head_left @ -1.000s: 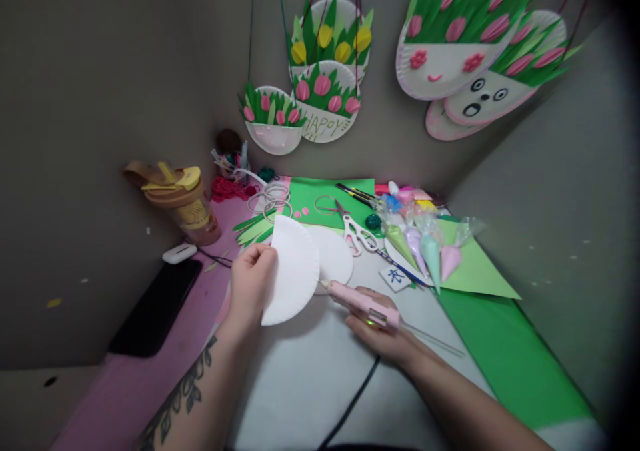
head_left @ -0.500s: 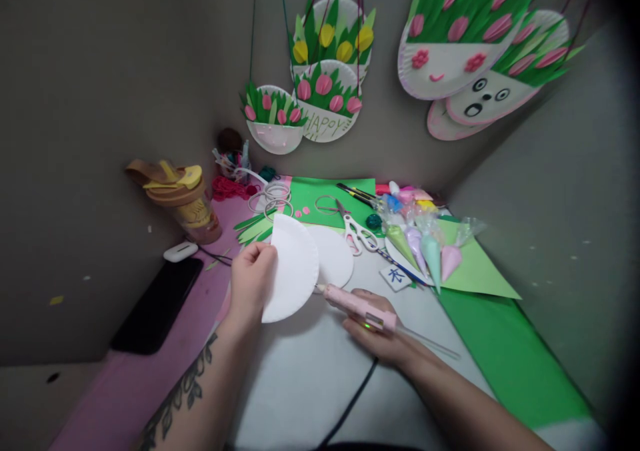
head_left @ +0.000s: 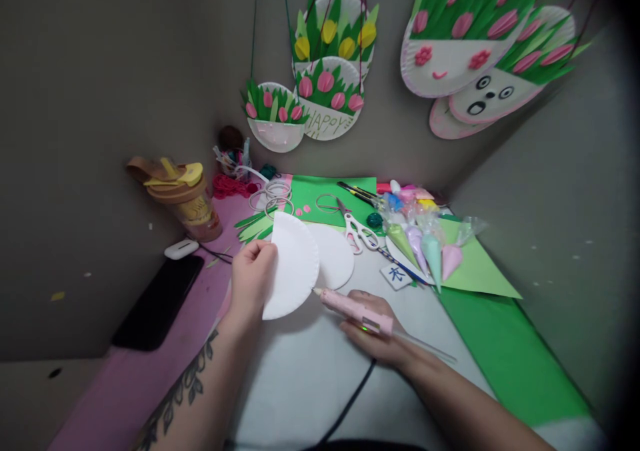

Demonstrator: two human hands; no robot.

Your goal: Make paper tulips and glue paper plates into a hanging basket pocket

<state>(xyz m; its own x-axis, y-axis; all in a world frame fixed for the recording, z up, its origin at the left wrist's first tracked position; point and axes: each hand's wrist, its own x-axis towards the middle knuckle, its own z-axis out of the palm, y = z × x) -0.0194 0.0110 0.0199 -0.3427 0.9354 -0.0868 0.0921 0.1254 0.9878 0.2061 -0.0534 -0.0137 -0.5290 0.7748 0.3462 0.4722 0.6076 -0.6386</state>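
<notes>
My left hand [head_left: 250, 281] pinches the straight edge of a white half paper plate [head_left: 293, 264] and holds it tilted above the table. My right hand [head_left: 373, 334] is closed round a pink glue pen [head_left: 353, 309] with a clear glue stick out the back. Its tip touches the plate's curved rim at the lower right. A second white half plate [head_left: 334, 256] lies flat just behind.
Scissors [head_left: 357, 227], coloured piping bags [head_left: 425, 244], green paper sheets [head_left: 500, 344], wire rings [head_left: 273, 197] and a lidded jar [head_left: 187, 201] crowd the desk's back. A black phone [head_left: 157, 301] lies at left. Paper-plate flower crafts [head_left: 325, 97] hang on the walls. A black cable [head_left: 350, 397] runs toward me.
The glue pen's tip has slid a little down and left along the plate's curved rim. My left hand and the plate have stayed almost still.
</notes>
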